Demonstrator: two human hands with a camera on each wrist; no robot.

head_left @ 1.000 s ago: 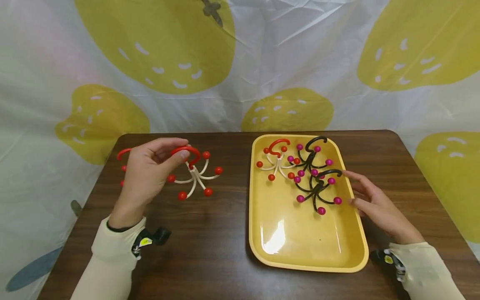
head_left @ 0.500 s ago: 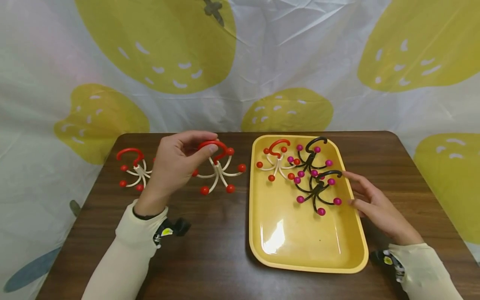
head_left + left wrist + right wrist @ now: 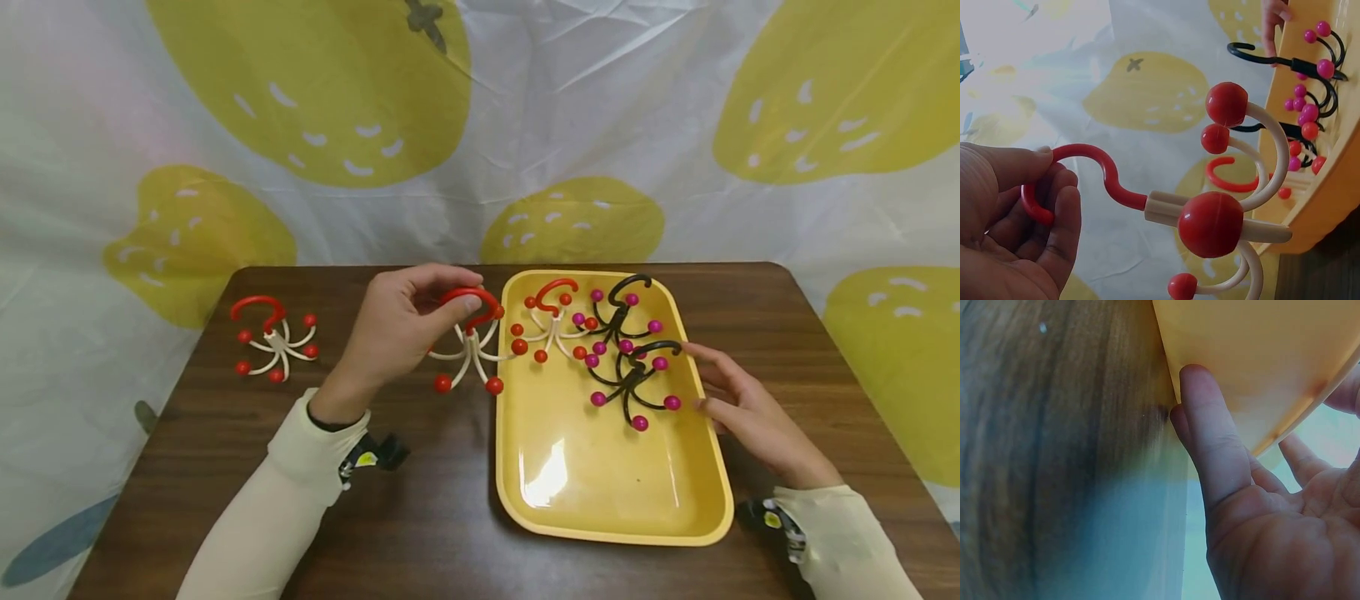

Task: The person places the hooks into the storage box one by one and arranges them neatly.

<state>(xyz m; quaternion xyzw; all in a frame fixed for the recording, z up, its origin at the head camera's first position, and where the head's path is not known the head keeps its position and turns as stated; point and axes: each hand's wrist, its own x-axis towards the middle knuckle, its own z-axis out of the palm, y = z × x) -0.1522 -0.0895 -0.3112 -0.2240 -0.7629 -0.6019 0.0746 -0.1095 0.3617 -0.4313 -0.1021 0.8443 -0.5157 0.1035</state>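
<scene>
My left hand [image 3: 397, 329] pinches the red hook end of a white multi-arm hanger [image 3: 1166, 206] with red ball tips, between thumb and fingers. This hanger is held up at the left rim of a yellow tray [image 3: 611, 500], its arms spread below the hook. With fairly straight fingers, my right hand [image 3: 757, 417] touches the tray's right side; in the right wrist view its fingertips [image 3: 1200, 394] lie against the outer wall. Inside the tray are another red-and-white hanger [image 3: 555, 321] and two black hangers, one farther back [image 3: 619, 317] and one nearer [image 3: 633, 379], with magenta balls.
A further red-and-white hanger [image 3: 276, 340] lies on the brown wooden table [image 3: 420, 517], left of my left hand. Behind the table's back edge hangs a pale cloth [image 3: 495, 100] with a yellow fruit print.
My left hand has carried the hanger rightward, from the left part of the table to the tray's left rim. The hanger lying at left has come into full view. My right hand stays put.
</scene>
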